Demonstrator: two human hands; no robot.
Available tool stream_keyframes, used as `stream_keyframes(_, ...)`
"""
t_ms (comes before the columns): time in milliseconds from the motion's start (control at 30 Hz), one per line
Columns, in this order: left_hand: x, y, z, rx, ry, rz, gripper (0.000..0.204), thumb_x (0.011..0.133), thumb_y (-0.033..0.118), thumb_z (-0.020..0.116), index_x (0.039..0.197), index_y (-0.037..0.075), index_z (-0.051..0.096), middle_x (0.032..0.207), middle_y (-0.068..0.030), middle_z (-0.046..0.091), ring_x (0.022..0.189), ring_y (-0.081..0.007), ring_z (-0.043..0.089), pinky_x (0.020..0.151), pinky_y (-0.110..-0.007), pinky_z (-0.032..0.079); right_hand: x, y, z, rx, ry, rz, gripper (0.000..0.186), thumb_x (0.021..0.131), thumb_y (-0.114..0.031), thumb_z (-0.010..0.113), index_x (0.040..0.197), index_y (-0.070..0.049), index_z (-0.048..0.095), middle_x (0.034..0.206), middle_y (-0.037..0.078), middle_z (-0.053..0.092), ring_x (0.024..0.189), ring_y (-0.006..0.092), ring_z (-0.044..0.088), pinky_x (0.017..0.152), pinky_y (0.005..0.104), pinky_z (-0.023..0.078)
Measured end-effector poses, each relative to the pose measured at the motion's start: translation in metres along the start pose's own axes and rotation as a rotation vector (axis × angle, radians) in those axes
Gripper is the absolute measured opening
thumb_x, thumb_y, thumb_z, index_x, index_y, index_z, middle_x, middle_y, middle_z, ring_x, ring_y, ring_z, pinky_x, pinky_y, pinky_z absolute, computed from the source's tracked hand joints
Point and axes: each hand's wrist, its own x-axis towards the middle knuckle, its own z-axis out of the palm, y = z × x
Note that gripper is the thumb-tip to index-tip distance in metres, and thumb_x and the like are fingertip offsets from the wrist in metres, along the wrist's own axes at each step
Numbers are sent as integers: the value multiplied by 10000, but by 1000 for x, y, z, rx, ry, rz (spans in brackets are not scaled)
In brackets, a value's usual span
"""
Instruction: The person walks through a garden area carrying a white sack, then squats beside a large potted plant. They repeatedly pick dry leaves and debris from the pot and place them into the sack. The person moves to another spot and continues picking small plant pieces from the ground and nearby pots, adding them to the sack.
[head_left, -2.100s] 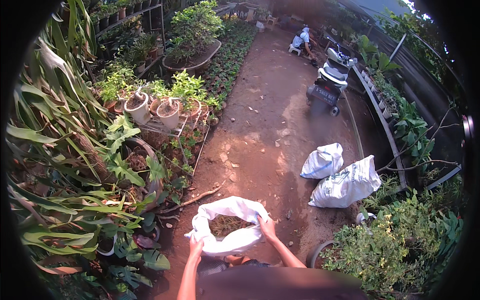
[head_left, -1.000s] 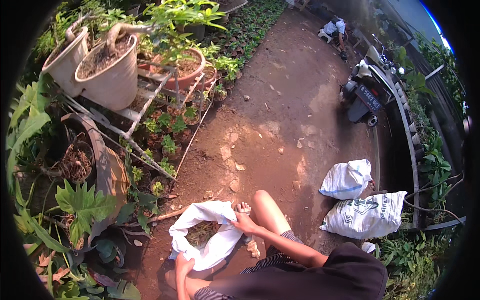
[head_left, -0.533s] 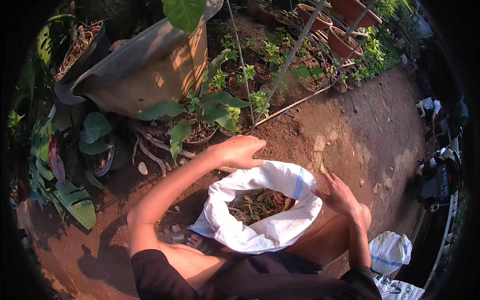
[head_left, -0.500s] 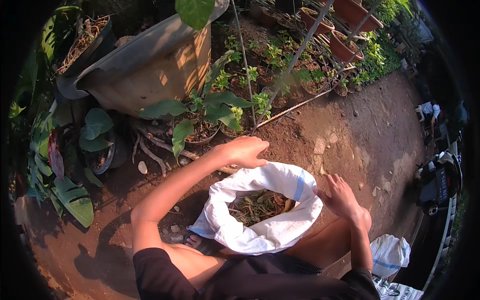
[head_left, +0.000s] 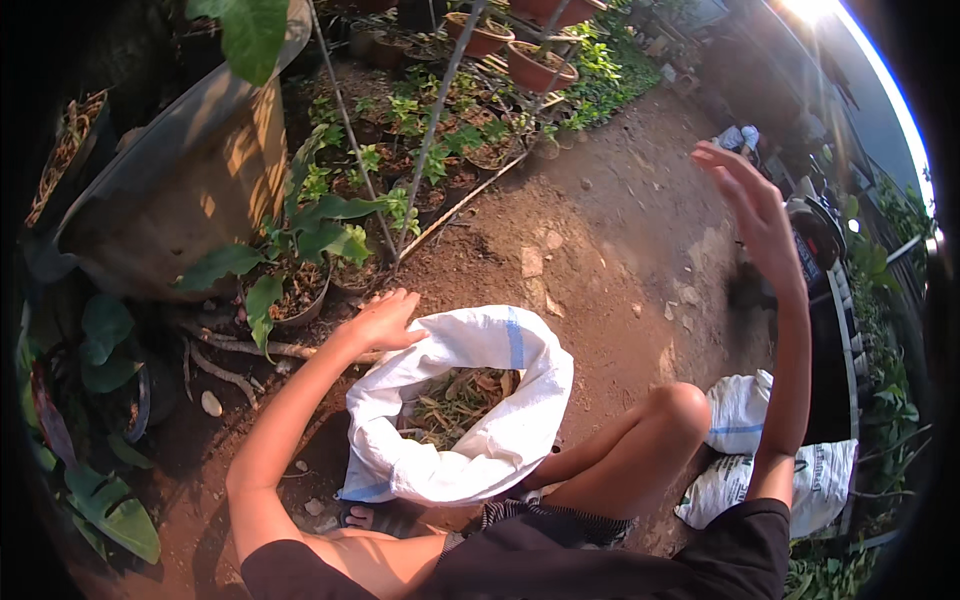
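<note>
A white woven sack (head_left: 520, 430) with a blue stripe stands between my legs, its rim rolled outward. Dry leaves and plant clippings (head_left: 455, 405) lie inside it. My left hand (head_left: 383, 322) rests at the far left part of the rim, fingers stretched out and the thumb side by the cloth. Away from the sack, my right hand (head_left: 745, 205) is raised over the ground at the right. Its fingers are extended and nothing is in them.
Two more white sacks (head_left: 740, 405) (head_left: 825, 480) lie at the right by my arm. A large worn tub (head_left: 180, 190) stands at the far left. Potted seedlings (head_left: 440, 140) fill the back behind thin poles. A parked motorbike (head_left: 815, 240) is at the right.
My right hand has left the sack's rim and risen outward to the right. The view has turned right, and my left hand remains by the rim.
</note>
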Motion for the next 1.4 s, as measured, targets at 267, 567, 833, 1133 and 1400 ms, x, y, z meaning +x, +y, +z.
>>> stream_keyframes(267,-14,-36,-30,-30,296,-222,362,915,289,672,1110,1,570,1155,-201,565,1188,-374,540,995,-486,453,-75,-130,159,313,-750,-178,504,990,-371,582,1276,44,574,1139,225,640,1082,384,624,947,481,507)
stream_keyframes(567,-23,-43,-29,153,363,-298,405,929,162,655,1219,-97,541,1286,-273,551,1294,-418,491,1046,-496,478,-99,-129,240,301,-807,-209,644,976,-471,573,1337,57,496,1181,249,606,1166,396,582,1011,484,469)
stream_keyframes(833,-6,-36,-27,159,280,-361,431,925,146,646,1246,-104,506,1222,-291,582,1068,-439,647,922,-497,548,-85,-116,250,371,-966,-118,598,982,-451,574,1314,43,516,1181,252,615,1103,413,619,965,496,507)
stream_keyframes(1133,8,-47,-16,219,231,-388,332,927,134,634,1146,-106,561,1184,-292,604,1054,-433,650,911,-499,548,-95,-84,268,451,-916,-124,538,988,-435,576,1242,39,547,1114,242,630,1064,415,627,945,497,515)
stream_keyframes(1400,8,-53,-14,223,214,-405,228,926,116,628,1022,-90,623,1053,-272,661,976,-422,669,861,-491,545,-108,-67,267,461,-1006,-70,509,989,-438,577,1211,20,570,1030,242,665,961,422,663,864,514,540)
